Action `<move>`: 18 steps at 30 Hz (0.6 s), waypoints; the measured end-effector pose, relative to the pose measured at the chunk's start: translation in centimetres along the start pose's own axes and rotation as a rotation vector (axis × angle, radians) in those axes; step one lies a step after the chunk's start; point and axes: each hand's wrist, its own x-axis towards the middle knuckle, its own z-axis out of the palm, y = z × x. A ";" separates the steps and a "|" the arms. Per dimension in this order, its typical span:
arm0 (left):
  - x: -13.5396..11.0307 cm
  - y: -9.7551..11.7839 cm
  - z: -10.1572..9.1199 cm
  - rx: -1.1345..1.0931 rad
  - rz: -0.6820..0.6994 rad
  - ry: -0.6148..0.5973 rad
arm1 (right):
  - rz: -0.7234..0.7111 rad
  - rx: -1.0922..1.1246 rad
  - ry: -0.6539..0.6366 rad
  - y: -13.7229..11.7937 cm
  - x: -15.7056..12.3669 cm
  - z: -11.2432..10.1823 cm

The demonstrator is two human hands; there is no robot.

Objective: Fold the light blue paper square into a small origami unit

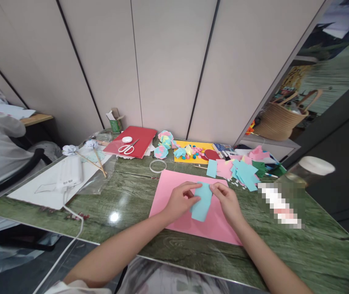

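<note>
Forearms nearest, over green worktop. My left hand and right hand hold a light-blue paper piece between them, fingers clamped on its upper edges, above a pink sheet. Beyond fingers, right: blue squares. Far left: scissors.
</note>
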 end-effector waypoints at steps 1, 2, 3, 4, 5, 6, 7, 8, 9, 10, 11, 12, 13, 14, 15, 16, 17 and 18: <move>0.0 0.0 0.0 0.002 -0.003 -0.002 | -0.002 -0.002 0.004 0.1 0.0 0.0; 0.0 0.0 0.0 0.004 -0.005 -0.005 | -0.006 -0.002 0.007 0.1 0.0 0.0; 0.0 0.1 0.1 0.004 -0.004 -0.007 | -0.011 0.001 0.004 0.2 0.0 0.0; 0.0 0.1 0.1 0.004 -0.001 -0.009 | -0.016 0.003 0.000 0.2 0.0 0.0; 0.0 0.1 0.1 0.005 0.002 -0.011 | -0.023 0.001 -0.002 0.2 0.0 0.1; 0.0 0.1 0.1 0.007 0.003 -0.011 | -0.031 -0.005 0.000 0.2 0.0 0.1; 0.0 0.1 0.1 0.009 0.002 -0.012 | -0.038 -0.013 0.006 0.2 0.0 0.1; 0.0 0.0 0.1 0.010 -0.001 -0.011 | -0.044 -0.023 0.014 0.1 0.0 0.1; 0.0 0.0 0.1 0.011 -0.006 -0.012 | -0.050 -0.035 0.024 0.1 0.0 0.1; 0.0 -0.1 0.1 0.010 -0.012 -0.013 | -0.054 -0.049 0.033 0.0 0.0 0.1; 0.0 -0.1 0.1 0.007 -0.018 -0.015 | -0.058 -0.063 0.040 0.0 0.0 0.1; 0.0 -0.1 0.1 0.003 -0.022 -0.018 | -0.063 -0.080 0.046 -0.1 0.0 0.1; 0.0 -0.2 0.1 0.000 -0.026 -0.021 | -0.069 -0.102 0.053 -0.1 0.0 0.1; 0.0 -0.1 0.1 -0.002 -0.029 -0.024 | -0.076 -0.128 0.063 0.0 -0.1 0.1; 0.0 -0.1 0.1 -0.002 -0.031 -0.026 | -0.084 -0.157 0.076 0.0 -0.1 0.2; 0.0 -0.1 0.2 -0.003 -0.032 -0.026 | -0.092 -0.188 0.092 0.1 -0.1 0.3; 0.0 0.0 0.2 -0.003 -0.033 -0.026 | -0.099 -0.221 0.104 0.2 -0.2 0.3; -0.1 0.1 0.2 -0.002 -0.033 -0.024 | -0.103 -0.252 0.112 0.3 -0.2 0.4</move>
